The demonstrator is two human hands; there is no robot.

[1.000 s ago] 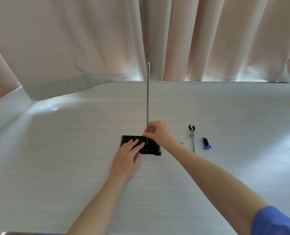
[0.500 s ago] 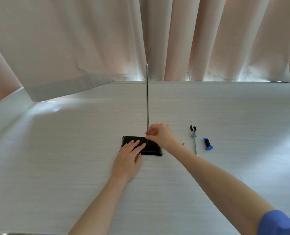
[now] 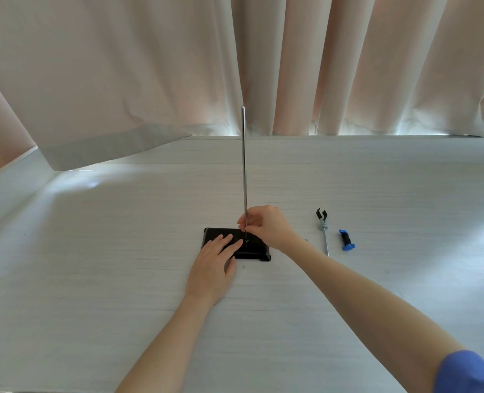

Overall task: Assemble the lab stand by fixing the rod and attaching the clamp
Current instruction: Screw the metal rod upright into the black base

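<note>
Right hand [image 3: 266,226] pinches upright rod [image 3: 244,165]; left hand [image 3: 216,258] flat on base [image 3: 259,249].

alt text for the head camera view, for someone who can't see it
A right hand pinches the foot of an upright metal rod on a black base that the left hand presses flat. A clamp and blue-capped holder lie to the right on the white table.
</note>
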